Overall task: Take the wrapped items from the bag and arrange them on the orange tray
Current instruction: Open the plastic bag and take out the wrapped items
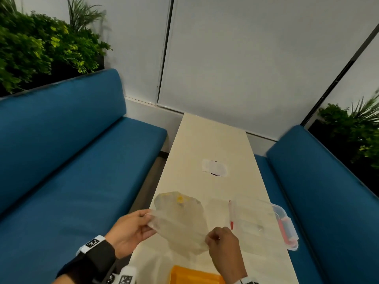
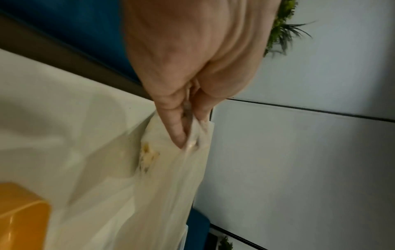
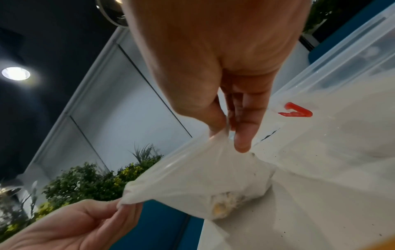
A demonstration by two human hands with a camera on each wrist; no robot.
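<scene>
Pinching one edge of a clear plastic bag (image 1: 181, 220): left hand (image 1: 128, 232), thumb against fingers. Right hand (image 1: 223, 245) pinches the opposite edge, bag stretched between them above the table (image 1: 211, 140). Something yellowish (image 3: 220, 207) sits low inside. Orange tray (image 1: 194, 276) just below the hands; clear box (image 1: 266, 220) beyond the right fingers.

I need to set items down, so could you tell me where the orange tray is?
In the head view, the orange plastic tray sits on the cream table's near edge, just below the held bag.
</scene>
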